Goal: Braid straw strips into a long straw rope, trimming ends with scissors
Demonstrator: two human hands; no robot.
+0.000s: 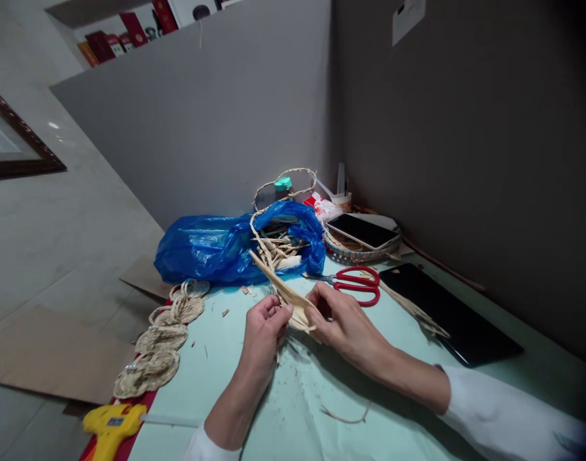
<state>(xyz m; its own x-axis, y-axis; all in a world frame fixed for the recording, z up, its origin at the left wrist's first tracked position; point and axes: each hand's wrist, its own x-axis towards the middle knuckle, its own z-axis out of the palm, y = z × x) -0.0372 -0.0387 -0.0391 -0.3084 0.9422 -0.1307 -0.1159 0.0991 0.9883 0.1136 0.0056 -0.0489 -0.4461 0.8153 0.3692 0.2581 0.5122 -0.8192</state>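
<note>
A pale, dry strip like corn husk (282,289) slants up from between my hands, its narrow end pointing toward the bag. My left hand (264,326) pinches the lower left part, thumb against bent fingers. The strip's wider end is gripped between the thumb and fingers of my right hand (343,320). From the same place a thin twisted cord (257,234) runs up and loops over the blue plastic bag (201,246). Loose husk pieces (290,246) fill the bag's mouth. Just behind my right hand lie red-handled scissors (355,286).
Small woven sandals (151,368) line the table's left edge, above a yellow glue gun (113,426). At right are a black tablet-like slab (456,314) and a husk bundle (412,307). A phone (362,230) rests on a round basket (345,256). Grey partitions (254,109) stand behind.
</note>
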